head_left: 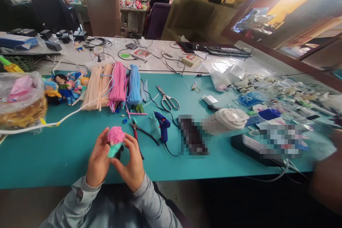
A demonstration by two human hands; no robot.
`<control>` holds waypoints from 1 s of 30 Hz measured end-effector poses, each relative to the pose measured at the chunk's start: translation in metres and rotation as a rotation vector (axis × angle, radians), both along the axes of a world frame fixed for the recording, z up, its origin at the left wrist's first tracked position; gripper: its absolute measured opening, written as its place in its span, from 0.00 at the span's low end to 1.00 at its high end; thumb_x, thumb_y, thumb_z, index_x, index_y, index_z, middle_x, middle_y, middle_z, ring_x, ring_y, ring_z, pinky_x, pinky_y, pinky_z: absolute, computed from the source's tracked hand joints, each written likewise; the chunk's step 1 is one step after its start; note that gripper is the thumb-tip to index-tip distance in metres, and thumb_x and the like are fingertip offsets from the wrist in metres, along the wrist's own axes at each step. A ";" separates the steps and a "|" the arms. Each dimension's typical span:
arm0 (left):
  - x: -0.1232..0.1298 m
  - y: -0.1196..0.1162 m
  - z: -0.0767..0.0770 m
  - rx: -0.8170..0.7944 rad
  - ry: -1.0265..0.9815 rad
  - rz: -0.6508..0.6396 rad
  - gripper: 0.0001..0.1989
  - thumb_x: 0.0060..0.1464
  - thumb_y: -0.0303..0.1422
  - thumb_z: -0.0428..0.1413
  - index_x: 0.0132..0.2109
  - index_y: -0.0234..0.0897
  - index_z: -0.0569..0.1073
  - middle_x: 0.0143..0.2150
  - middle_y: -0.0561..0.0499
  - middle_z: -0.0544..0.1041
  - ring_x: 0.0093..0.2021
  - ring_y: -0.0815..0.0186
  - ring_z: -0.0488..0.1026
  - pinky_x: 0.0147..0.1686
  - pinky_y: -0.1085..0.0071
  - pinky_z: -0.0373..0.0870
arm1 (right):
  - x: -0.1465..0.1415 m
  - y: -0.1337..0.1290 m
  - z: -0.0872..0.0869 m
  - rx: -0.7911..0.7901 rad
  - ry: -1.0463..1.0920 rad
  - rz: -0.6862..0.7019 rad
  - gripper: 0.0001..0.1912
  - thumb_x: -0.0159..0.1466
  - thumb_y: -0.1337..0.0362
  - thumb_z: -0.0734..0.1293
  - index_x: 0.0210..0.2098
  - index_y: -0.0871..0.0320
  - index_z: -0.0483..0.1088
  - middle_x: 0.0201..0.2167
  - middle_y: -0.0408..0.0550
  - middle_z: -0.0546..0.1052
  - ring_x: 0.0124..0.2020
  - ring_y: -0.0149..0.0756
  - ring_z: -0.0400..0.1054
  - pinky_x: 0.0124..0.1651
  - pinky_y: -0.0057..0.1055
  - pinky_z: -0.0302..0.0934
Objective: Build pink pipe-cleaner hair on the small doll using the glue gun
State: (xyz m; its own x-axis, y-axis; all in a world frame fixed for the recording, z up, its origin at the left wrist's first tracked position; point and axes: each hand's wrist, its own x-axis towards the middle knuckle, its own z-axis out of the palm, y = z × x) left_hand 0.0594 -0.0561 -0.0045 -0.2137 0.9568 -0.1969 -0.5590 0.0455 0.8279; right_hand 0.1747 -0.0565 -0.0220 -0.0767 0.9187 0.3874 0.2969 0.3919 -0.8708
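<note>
Far left on the counter, we note a plastic bag, then small dolls and a bundle of peach stems.

Near side: our left hand is curled, gripping a pink-topped piece by its left side, thumb over the mint lower part. The piece sits above the near part of the counter, tilted slightly; a dark part shows at its right.

Farther back stand pink stems. Our right hand is half-curled about the piece's right side, thumb below and fingers above; we cannot tell whether it grips.

Next come blue stems, pliers lying spread, a blue glue gun, scissors farther off, and a white-lidded cup.

Step in hand, our judgement: turning or adjusting the piece between both hands, all tools laid aside. The next move calls for a steady left hold and light right fingertips, as the fluffy top probably crushes easily.
</note>
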 end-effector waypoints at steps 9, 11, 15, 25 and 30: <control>-0.012 -0.014 0.003 0.115 0.243 -0.040 0.20 0.55 0.38 0.60 0.55 0.43 0.71 0.56 0.44 0.76 0.56 0.54 0.71 0.51 0.59 0.70 | 0.004 0.000 0.004 -0.407 0.472 0.168 0.23 0.60 0.55 0.69 0.53 0.56 0.70 0.42 0.50 0.77 0.38 0.39 0.73 0.41 0.36 0.72; -0.021 -0.010 0.002 0.083 0.316 0.025 0.18 0.54 0.36 0.61 0.52 0.41 0.72 0.52 0.44 0.78 0.51 0.57 0.74 0.48 0.62 0.71 | 0.006 -0.002 0.001 -0.533 0.573 0.208 0.26 0.59 0.49 0.70 0.52 0.56 0.71 0.39 0.49 0.78 0.35 0.39 0.73 0.38 0.37 0.72; -0.030 -0.002 0.003 0.065 0.355 0.029 0.19 0.51 0.36 0.63 0.50 0.38 0.72 0.49 0.43 0.79 0.49 0.58 0.75 0.46 0.63 0.71 | 0.007 -0.003 -0.003 -0.581 0.723 0.220 0.25 0.54 0.46 0.73 0.44 0.56 0.76 0.42 0.49 0.79 0.43 0.43 0.73 0.51 0.42 0.68; -0.020 0.002 0.022 0.052 0.302 -0.086 0.30 0.39 0.33 0.69 0.52 0.39 0.70 0.44 0.46 0.79 0.44 0.58 0.77 0.44 0.64 0.73 | 0.009 -0.010 -0.002 -0.651 0.789 0.264 0.26 0.53 0.47 0.74 0.47 0.54 0.75 0.44 0.49 0.79 0.43 0.45 0.73 0.48 0.46 0.69; -0.020 0.002 0.022 0.053 0.312 -0.100 0.30 0.39 0.32 0.69 0.51 0.39 0.70 0.42 0.48 0.78 0.41 0.61 0.77 0.41 0.67 0.74 | 0.008 -0.010 0.000 -0.638 0.814 0.306 0.25 0.53 0.48 0.75 0.45 0.55 0.75 0.39 0.48 0.79 0.38 0.41 0.72 0.44 0.43 0.69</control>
State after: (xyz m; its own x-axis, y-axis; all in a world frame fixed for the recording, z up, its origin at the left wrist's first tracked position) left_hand 0.0394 -0.0538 0.0178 -0.1608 0.9833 -0.0855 -0.2726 0.0390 0.9613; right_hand 0.1832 -0.0661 -0.0218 -0.2729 0.9548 -0.1180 -0.4972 -0.2450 -0.8324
